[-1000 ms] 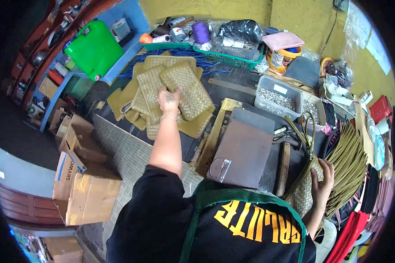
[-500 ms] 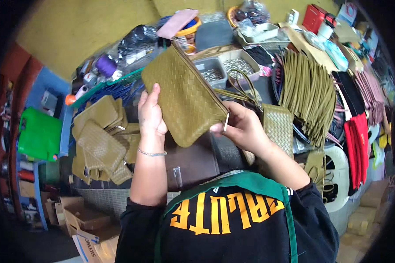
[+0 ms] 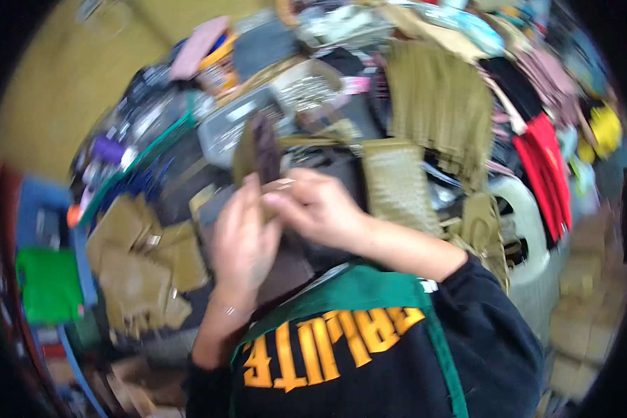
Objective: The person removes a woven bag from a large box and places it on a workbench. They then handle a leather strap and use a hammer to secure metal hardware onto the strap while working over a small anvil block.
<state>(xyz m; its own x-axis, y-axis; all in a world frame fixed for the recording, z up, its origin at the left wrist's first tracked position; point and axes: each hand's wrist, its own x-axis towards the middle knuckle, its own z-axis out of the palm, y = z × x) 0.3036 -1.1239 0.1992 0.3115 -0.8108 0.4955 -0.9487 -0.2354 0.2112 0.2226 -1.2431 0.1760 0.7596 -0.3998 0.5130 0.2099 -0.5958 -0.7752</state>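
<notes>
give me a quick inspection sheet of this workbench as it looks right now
surface: dark worktable, mostly covered
job's things: olive woven pouch, held edge-on, dark lining showing
clutter: stack of olive woven pieces on the left; olive fringe bundle; red items; grey parts trays
hands: left hand and right hand both grip the pouch
cables: nothing seen
surroundings: yellow wall; green container; picture motion-blurred

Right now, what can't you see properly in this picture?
- Olive pouch, head view: seen edge-on and blurred, its lower part hidden behind the left hand and right hand.
- What the fingertips pinch: too small, smeared by motion blur.
- Small parts in the grey trays: too blurred to identify.
- Stack of olive pieces at left: blur hides how many there are.
</notes>
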